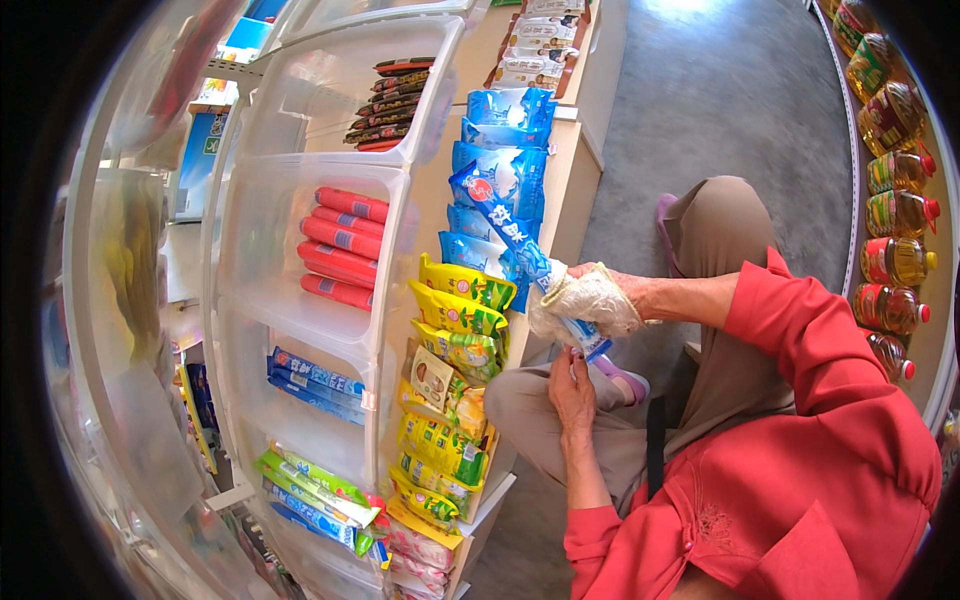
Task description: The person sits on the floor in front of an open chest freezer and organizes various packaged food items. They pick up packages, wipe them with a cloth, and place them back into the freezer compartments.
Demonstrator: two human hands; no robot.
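A long, narrow blue snack packet (504,217) with printed writing slants across the middle. My right hand (589,276) grips it near its lower end through a cream lace-like cloth (592,300). The cloth is wrapped around the packet and hides most of my fingers. Just below the packet's lower tip is my left hand (571,394), its thumb and fingertips drawn together. Whether they pinch the tip or the cloth is unclear. Behind the packet stand several blue bags (499,176) and yellow bags (457,322) in a row along a shelf.
Clear plastic bins (390,195) on the left hold red packets (345,240), dark packets (390,105), blue stick packets (315,382) and green packets (319,480). Bottles of oil (896,262) line a shelf on the far right. My knees (724,217) rise over the grey floor (675,97).
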